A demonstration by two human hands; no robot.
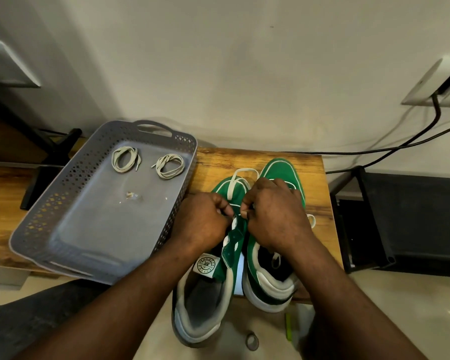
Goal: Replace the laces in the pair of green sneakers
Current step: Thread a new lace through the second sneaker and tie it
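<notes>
Two green sneakers with white trim stand side by side on a small wooden table (315, 183), toes pointing away from me. The left sneaker (208, 287) overhangs the front edge, and its white lace (240, 181) loops loosely over the toe. My left hand (205, 222) and my right hand (273, 214) meet over that shoe's eyelets, both pinching the lace with closed fingers. My right hand hides part of the right sneaker (278, 175). Two coiled beige laces (125, 158) (170, 166) lie in a grey basket.
The grey perforated basket (63, 211) sits on the table's left part, touching the left sneaker's side. Black cables (400, 145) run from a wall socket (437, 84) behind the table. A black rack (374, 222) stands right of it.
</notes>
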